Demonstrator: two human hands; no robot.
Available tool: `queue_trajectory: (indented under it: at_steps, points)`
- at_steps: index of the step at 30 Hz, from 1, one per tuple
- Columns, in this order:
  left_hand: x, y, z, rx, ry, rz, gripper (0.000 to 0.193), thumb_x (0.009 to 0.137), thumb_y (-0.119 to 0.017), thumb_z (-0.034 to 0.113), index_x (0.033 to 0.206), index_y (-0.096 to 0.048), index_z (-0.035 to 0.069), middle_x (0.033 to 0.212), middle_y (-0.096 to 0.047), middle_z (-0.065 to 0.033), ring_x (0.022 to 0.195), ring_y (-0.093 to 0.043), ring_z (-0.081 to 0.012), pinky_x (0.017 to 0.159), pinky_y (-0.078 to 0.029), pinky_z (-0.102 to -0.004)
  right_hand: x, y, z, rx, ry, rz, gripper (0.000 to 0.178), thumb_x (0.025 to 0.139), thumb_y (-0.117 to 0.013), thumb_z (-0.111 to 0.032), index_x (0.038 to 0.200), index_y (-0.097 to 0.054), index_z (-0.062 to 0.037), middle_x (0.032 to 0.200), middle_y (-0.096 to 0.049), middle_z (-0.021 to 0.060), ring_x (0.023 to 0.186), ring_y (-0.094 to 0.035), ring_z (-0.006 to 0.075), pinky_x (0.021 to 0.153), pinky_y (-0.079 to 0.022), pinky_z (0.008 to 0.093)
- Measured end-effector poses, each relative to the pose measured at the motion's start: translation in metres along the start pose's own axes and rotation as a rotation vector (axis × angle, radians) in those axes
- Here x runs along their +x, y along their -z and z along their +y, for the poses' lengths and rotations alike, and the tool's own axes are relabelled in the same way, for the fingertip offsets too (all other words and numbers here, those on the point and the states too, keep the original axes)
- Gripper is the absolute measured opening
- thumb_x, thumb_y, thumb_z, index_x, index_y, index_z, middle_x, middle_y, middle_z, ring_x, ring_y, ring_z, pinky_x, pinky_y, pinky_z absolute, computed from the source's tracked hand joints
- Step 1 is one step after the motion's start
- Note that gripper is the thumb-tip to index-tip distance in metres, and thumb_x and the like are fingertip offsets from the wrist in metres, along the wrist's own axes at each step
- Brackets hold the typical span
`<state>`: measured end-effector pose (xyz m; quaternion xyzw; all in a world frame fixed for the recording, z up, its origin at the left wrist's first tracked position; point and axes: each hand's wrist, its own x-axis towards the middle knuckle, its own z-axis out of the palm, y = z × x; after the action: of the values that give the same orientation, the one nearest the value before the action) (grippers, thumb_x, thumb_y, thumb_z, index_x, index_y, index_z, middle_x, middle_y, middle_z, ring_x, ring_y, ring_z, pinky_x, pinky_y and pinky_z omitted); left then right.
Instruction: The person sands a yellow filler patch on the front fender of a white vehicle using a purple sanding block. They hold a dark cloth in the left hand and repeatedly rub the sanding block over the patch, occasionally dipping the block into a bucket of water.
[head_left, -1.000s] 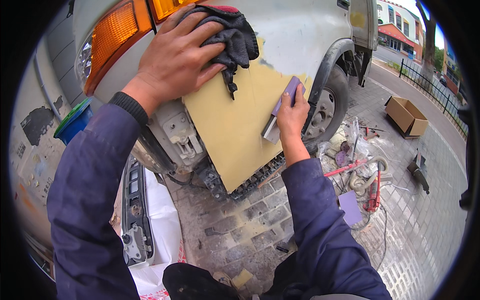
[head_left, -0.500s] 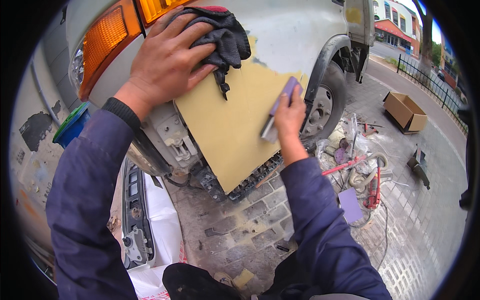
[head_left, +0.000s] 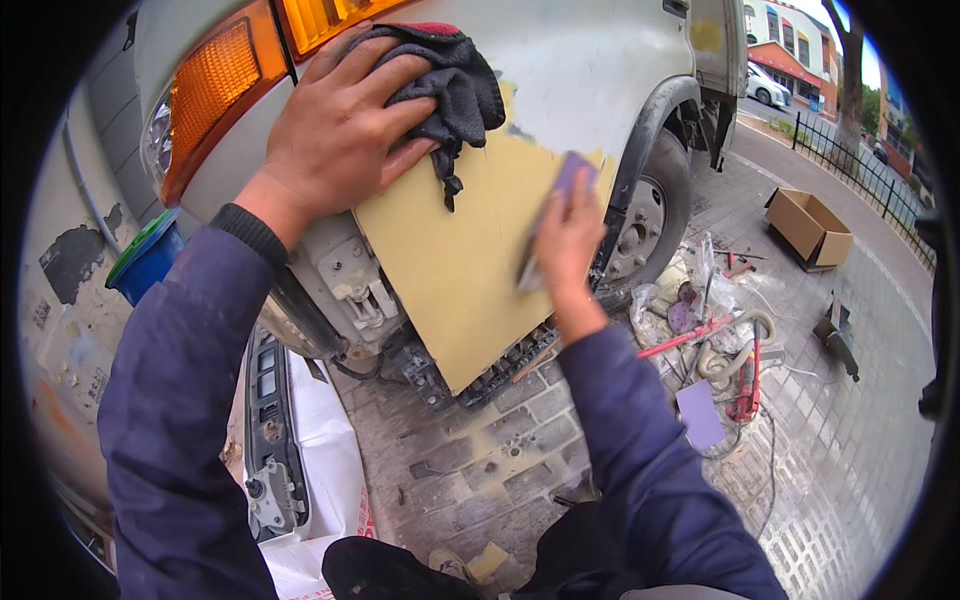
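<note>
In front of me is the corner of a white vehicle, with a large panel (head_left: 440,290) coated in smooth yellowish filler. My left hand (head_left: 340,135) presses against the body at the panel's upper left, its fingers curled over a bunched dark grey cloth (head_left: 460,95). The cloth's loose end hangs over the filler. My right hand (head_left: 568,238) grips a sanding block faced with purple abrasive (head_left: 576,170), held at a slant against the right part of the panel. Its lower end shows below my fingers; my palm hides the middle.
Orange lamps (head_left: 215,95) border the panel's upper left; a wheel (head_left: 645,210) stands to its right. On the paving lie a purple abrasive sheet (head_left: 701,414), a red tool (head_left: 748,385) with a hose, and a cardboard box (head_left: 808,230). A removed bumper (head_left: 268,420) lies at left.
My right hand has moved slightly left across the panel with the sanding block. The left hand and cloth stay nearly in place. A white car now shows on the road behind.
</note>
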<state>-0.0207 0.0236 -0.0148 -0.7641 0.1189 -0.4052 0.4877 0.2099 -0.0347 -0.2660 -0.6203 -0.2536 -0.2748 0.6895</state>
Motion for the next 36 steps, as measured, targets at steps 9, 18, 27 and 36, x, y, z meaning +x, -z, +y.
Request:
queue_trajectory:
  at_steps: [9, 18, 27, 36]
  points:
    - [-0.001, 0.002, 0.001, -0.030, 0.028, -0.054, 0.034, 0.086, -0.088, 0.032, 0.115, -0.082, 0.016, 0.141, -0.068, -0.0053, 0.144, -0.056, -0.0309, 0.126, -0.039, -0.0486, 0.002, -0.001, 0.006, -0.106, 0.196, 0.038, 0.058, 0.106, -0.068, -0.026, 0.160, -0.061, -0.0061, 0.156, -0.058, 0.0366, 0.139, -0.059, 0.0520, 0.117, -0.045, 0.0572]
    - [0.003, 0.002, 0.001, -0.011, 0.028, -0.042, 0.036, 0.083, -0.089, 0.038, 0.112, -0.081, 0.019, 0.136, -0.068, 0.0000, 0.139, -0.057, -0.0261, 0.126, -0.039, -0.0488, -0.077, 0.005, -0.071, 0.079, 0.355, -0.085, 0.065, 0.102, -0.074, -0.016, 0.165, -0.058, -0.0151, 0.168, -0.045, 0.0359, 0.140, -0.053, 0.0499, 0.117, -0.039, 0.0548]
    - [0.002, 0.001, 0.002, -0.008, 0.043, -0.047, 0.034, 0.083, -0.088, 0.038, 0.110, -0.081, 0.019, 0.136, -0.068, -0.0002, 0.139, -0.057, -0.0266, 0.125, -0.039, -0.0480, 0.030, -0.001, -0.012, 0.078, -0.213, 0.006, 0.049, 0.109, -0.064, -0.027, 0.150, -0.068, -0.0011, 0.142, -0.069, 0.0299, 0.122, -0.072, 0.0455, 0.105, -0.056, 0.0526]
    - [0.000, -0.002, 0.002, -0.025, 0.041, -0.024, 0.034, 0.083, -0.088, 0.037, 0.111, -0.081, 0.019, 0.137, -0.068, 0.0000, 0.139, -0.057, -0.0262, 0.124, -0.040, -0.0479, -0.018, -0.001, -0.020, 0.048, 0.334, -0.002, 0.057, 0.106, -0.069, -0.020, 0.162, -0.061, -0.0120, 0.161, -0.054, 0.0353, 0.145, -0.052, 0.0503, 0.120, -0.037, 0.0566]
